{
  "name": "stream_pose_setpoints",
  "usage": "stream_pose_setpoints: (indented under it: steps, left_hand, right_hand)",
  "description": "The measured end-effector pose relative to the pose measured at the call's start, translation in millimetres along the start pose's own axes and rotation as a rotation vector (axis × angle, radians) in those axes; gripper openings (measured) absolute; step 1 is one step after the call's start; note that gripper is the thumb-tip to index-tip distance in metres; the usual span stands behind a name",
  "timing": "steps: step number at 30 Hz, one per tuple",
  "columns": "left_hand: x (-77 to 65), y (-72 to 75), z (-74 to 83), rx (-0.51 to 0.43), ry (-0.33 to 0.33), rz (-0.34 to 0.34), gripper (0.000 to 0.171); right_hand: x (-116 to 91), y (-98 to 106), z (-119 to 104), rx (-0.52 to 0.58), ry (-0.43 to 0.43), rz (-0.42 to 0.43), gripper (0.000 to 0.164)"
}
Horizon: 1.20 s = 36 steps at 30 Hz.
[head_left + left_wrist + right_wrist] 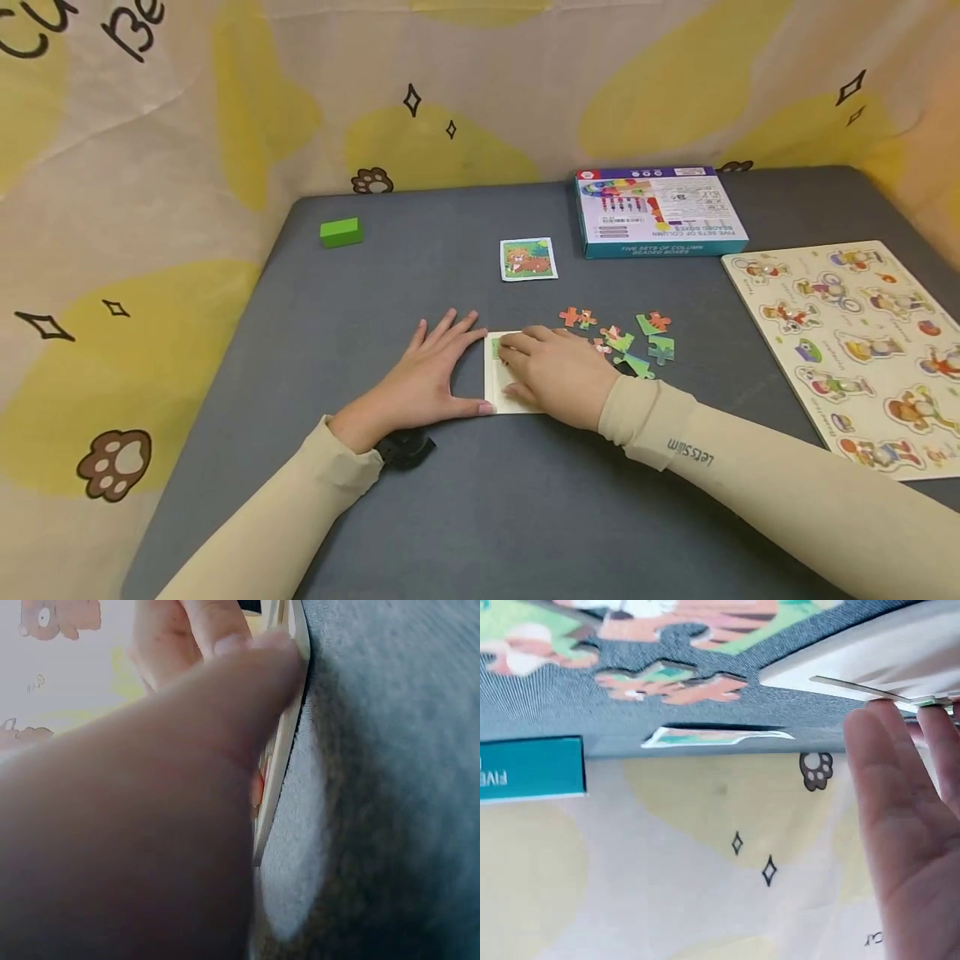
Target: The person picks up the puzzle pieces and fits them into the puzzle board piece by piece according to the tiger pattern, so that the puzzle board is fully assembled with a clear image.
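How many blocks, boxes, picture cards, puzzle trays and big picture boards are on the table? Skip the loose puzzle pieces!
Green block: 1
Box: 1
Picture card: 1
White puzzle tray: 1
Big picture board: 1
Total: 5

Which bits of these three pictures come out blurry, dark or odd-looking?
Head view: fairly evenly lit, the front lettering on the box legible, its smallest print not. Left wrist view: the left hand looms dim and soft, and the tabletop is dark and blurred at lower right. Right wrist view: the scene appears upside down, the backdrop pale beneath the tabletop.
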<state>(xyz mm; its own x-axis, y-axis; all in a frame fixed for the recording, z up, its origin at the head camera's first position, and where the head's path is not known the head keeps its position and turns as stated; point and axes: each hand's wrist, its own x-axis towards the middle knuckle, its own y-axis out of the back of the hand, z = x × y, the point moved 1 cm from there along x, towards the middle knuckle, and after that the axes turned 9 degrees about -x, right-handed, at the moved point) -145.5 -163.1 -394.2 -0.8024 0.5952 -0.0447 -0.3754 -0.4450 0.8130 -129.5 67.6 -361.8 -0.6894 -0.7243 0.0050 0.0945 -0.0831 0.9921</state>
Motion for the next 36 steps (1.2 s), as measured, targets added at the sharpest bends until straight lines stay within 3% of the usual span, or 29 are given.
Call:
stream_pose_setpoints:
  steps: [4,7,13,19,23,29,36]
  left_hand:
    - [1.7,-1.5,0.3,-0.023,-0.049,-0.006,0.112]
    - [3.3,-1.6,-0.7,-0.036,-0.070,-0.005,0.110]
    - [2.8,1.1,-8.2,-0.068,-0.071,-0.009,0.107]
    - [3.2,2.5,-13.5,-0.080,-0.090,-0.031,0.108]
    - [5.2,2.1,-13.8,-0.079,-0.091,-0.039,0.109]
    - [6.0,3.0,-13.2,-0.072,-0.101,-0.037,0.110]
    - [4.4,4.4,-12.2,-0.055,-0.098,-0.053,0.104]
  right_hand:
    - [-1,-4,1,0.042,0.005,-0.042,0.061]
    - [-5,-1,9,0.094,0.004,-0.021,0.063]
    - [-28,20,53,0.225,-0.156,0.111,0.041]
    - [-52,18,83,0.260,-0.240,0.005,0.026]
    - [-53,7,88,0.257,-0.249,-0.035,0.026]
    - [-46,-5,90,0.337,-0.243,-0.033,0.021]
    - [-40,0,81,0.570,-0.169,0.001,0.023]
